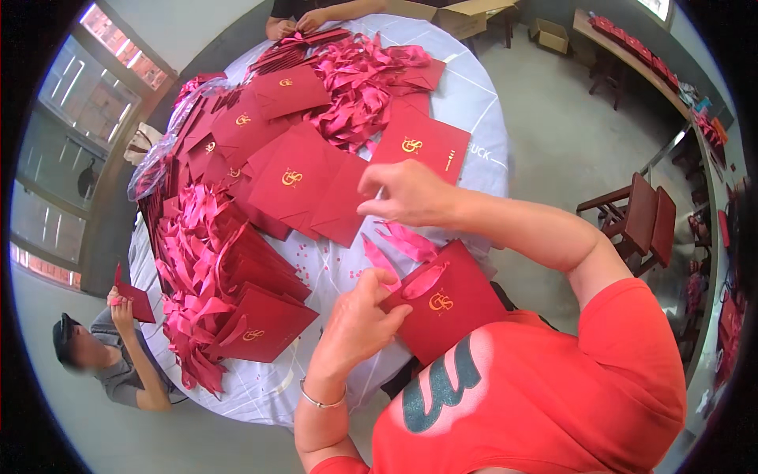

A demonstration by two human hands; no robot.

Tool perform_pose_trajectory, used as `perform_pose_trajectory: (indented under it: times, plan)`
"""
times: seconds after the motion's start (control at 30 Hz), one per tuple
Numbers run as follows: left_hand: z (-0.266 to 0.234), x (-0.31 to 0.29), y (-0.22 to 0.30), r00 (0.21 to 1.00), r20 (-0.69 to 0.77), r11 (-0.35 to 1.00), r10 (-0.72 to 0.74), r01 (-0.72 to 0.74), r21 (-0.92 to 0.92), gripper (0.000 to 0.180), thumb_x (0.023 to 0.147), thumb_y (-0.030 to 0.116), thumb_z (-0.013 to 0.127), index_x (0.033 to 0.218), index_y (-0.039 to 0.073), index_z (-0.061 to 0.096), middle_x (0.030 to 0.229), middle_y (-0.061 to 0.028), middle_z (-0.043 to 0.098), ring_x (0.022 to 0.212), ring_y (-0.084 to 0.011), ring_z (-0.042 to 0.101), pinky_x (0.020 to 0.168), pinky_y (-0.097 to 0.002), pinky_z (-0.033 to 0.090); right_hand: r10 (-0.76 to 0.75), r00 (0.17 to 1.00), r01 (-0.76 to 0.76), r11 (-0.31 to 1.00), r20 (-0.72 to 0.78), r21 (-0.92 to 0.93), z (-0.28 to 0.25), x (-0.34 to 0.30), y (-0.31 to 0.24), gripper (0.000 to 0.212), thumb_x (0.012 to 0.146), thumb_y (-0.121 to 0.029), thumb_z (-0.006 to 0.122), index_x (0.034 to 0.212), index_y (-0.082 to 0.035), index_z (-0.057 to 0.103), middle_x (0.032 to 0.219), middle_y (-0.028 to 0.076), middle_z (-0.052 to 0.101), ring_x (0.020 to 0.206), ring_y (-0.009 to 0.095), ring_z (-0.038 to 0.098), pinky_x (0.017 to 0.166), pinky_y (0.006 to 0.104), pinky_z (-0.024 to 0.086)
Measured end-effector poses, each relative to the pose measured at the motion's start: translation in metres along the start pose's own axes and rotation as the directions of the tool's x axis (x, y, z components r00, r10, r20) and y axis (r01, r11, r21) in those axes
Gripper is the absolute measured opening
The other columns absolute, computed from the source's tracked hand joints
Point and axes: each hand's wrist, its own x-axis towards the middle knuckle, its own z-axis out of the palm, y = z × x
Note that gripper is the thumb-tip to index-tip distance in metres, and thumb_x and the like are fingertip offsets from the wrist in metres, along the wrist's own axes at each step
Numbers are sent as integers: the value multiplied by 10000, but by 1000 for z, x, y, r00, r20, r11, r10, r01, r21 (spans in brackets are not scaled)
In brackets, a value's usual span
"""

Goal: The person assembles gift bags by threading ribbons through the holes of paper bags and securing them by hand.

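Note:
A dark red paper gift bag (458,304) with a gold emblem leans at the table's near edge, against my red shirt. Pink ribbon (426,280) lies across its upper part, with loose lengths beyond it. My left hand (359,320) is at the bag's left edge, thumb and curled forefinger apart, fingertips beside the ribbon. Above the ribbon, my right hand (407,192) is raised with its fingers bent together. A small pale thing shows between those fingers, too little of it to name. Flat red bags (288,178) lie just beyond my hands.
Upright ribboned bags (264,324) crowd the left of the white-covered round table (485,103). A ribbon heap (355,95) lies farther back. One person (130,347) holds a bag at left; another person's hands (304,24) work at the far edge. Wooden stools (639,221) stand right.

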Motion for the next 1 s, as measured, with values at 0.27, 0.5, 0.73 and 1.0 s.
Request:
perform_pose_trajectory:
  times: [0.27, 0.5, 0.73, 1.0]
  plan:
    - [-5, -2, -2, 994, -24, 973, -106, 99, -207, 180, 840, 10, 668, 978, -19, 556, 758, -69, 664, 540, -96, 610, 464, -246, 448, 299, 918, -298, 954, 260, -42, -49, -85, -20, 249, 836, -236, 721, 935, -9, 704, 812, 124, 692, 752, 183, 665, 710, 312, 521]
    - [-26, 2, -21, 866, -499, 980, 35, 69, 189, 260, 850, 249, 681, 763, 6, 659, 673, -175, 628, 600, -339, 616, 564, -405, 472, 224, 952, -255, 957, 209, 138, -27, -79, -33, 228, 824, -203, 753, 834, 6, 663, 758, 83, 663, 690, 130, 609, 648, 275, 492]
    - [-50, -10, -4, 969, -135, 972, -206, 187, -139, 311, 919, 245, 602, 888, -57, 669, 683, -138, 663, 722, -201, 688, 625, -310, 512, 116, 989, -142, 919, 93, 366, -22, -86, -29, 150, 845, -122, 742, 800, -30, 633, 732, -28, 588, 662, 36, 512, 581, 215, 421]
    - [-33, -10, -23, 842, -510, 975, 178, -220, -23, 307, 848, 60, 690, 566, 15, 577, 471, -46, 547, 419, -86, 523, 409, -248, 364, 281, 959, -221, 796, -21, 564, -18, -92, -17, 150, 894, -111, 686, 829, -20, 585, 744, -48, 557, 690, 30, 492, 592, 217, 423]
